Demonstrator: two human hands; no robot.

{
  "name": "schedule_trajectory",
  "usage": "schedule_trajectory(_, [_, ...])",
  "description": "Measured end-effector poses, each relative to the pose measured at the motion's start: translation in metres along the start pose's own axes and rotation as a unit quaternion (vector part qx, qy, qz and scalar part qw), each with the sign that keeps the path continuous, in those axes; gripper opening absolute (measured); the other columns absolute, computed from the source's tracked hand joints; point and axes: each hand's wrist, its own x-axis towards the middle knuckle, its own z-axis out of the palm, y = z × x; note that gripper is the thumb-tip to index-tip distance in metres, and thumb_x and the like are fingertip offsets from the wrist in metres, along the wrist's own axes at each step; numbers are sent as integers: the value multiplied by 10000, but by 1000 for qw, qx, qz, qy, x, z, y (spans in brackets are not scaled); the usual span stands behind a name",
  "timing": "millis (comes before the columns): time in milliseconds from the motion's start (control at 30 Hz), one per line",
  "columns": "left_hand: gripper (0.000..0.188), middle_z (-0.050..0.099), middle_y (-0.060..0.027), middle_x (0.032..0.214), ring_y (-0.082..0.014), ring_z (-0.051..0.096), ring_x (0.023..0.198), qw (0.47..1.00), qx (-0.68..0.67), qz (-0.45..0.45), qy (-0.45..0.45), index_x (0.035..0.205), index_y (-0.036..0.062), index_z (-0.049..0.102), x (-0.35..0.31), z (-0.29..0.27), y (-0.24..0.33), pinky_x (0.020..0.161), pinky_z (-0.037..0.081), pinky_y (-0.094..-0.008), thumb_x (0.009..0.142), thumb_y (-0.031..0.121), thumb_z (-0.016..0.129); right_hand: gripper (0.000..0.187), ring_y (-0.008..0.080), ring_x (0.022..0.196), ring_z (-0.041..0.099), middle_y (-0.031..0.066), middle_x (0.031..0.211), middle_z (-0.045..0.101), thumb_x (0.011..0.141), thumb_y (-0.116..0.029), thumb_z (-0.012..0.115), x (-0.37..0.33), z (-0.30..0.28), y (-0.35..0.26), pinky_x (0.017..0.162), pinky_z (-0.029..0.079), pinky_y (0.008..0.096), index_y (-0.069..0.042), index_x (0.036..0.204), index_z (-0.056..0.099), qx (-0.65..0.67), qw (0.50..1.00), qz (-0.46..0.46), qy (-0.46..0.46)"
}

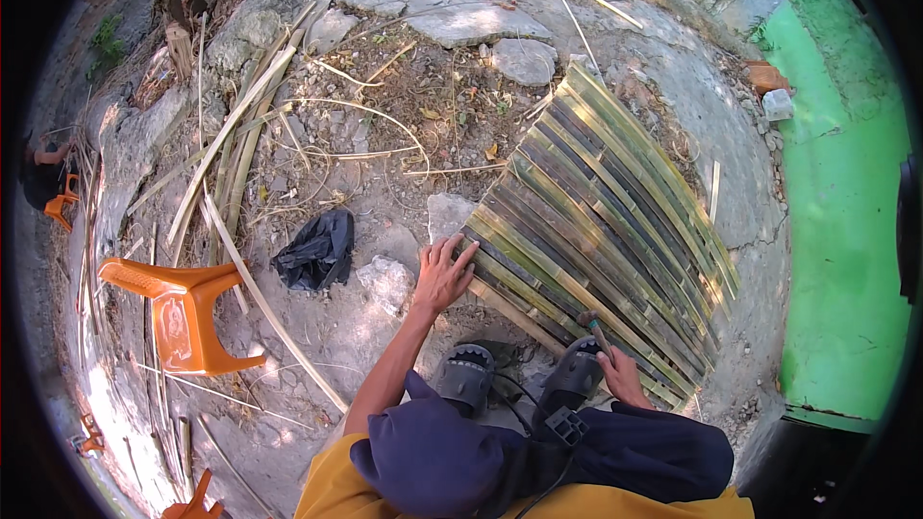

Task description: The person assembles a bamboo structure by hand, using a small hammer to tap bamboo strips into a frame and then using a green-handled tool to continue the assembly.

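**Steadying the bamboo mat at its near edge**

At the bottom of the frame we crouch in dark sandals (519,375), knees drawn up. Our right hand (623,377), lower right of centre, is closed around a small tool (594,330) whose tip rests on the near edge of the woven bamboo mat (601,231); we cannot tell what kind of tool it is. Our left hand (442,274), at centre, lies flat with fingers (452,250) spread, holding nothing, pressing the mat's left corner to the ground.

The mat runs from centre toward the upper right, its green and dark strips crossing closely. To work this edge well, we judge the flat hand should keep the strips pinned close to where the tool bites, so they do not spring or slide, and the tool should stay in line with the strip.

Left of the flat hand sits a crumpled black bag (315,250), then an orange plastic stool (183,312). Farther, loose bamboo strips (236,135) fan toward the upper left, with flat stones (471,24) along the top and a green wall (846,221) at right.
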Motion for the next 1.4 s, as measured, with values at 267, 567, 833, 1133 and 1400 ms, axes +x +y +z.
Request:
schedule_trajectory(267, [523, 605, -79, 1434, -328, 527, 1333, 995, -72, -7, 70, 1404, 130, 649, -6, 2, -13, 1108, 412, -494, 902, 225, 758, 378, 377, 660, 431, 234, 723, 527, 1034, -341, 623, -1, 0, -1, 641, 399, 476, 26, 967, 562, 9, 1000, -8, -3])
schedule_trajectory(567, [511, 546, -17, 1566, -310, 508, 1361, 999, 11, -4, 37, 1439, 179, 639, -18, -4, -2, 1134, 392, -486, 943, 278, 710, 380, 367, 652, 423, 237, 715, 506, 1026, -334, 634, -1, 2, 8, 633, 397, 473, 27, 948, 548, 6, 1000, -10, 4])
schedule_trajectory(833, [519, 523, 7, 1597, -310, 495, 1385, 999, 33, 2, 20, 1457, 200, 628, -21, -3, -2, 1144, 384, -495, 952, 296, 696, 406, 347, 651, 437, 221, 709, 492, 1023, -349, 638, 0, 2, 8, 639, 396, 480, 30, 918, 538, -5, 1000, -5, 4])
schedule_trajectory(1133, [544, 535, -15, 1590, -321, 491, 1392, 1000, 11, -3, 25, 1442, 215, 652, -20, -4, 0, 1159, 369, -496, 906, 260, 727, 403, 359, 656, 434, 228, 718, 498, 1023, -352, 637, -1, 1, 4, 646, 398, 477, 30, 930, 548, 2, 1000, 1, 3])
schedule_trajectory(1400, [553, 507, -16, 1620, -336, 480, 1400, 1000, 23, -16, 14, 1456, 227, 645, -19, -7, 3, 1149, 368, -490, 910, 276, 717, 389, 353, 650, 433, 237, 721, 513, 1024, -351, 632, -1, 1, 5, 635, 400, 475, 29, 969, 571, 7, 1000, -3, 2])
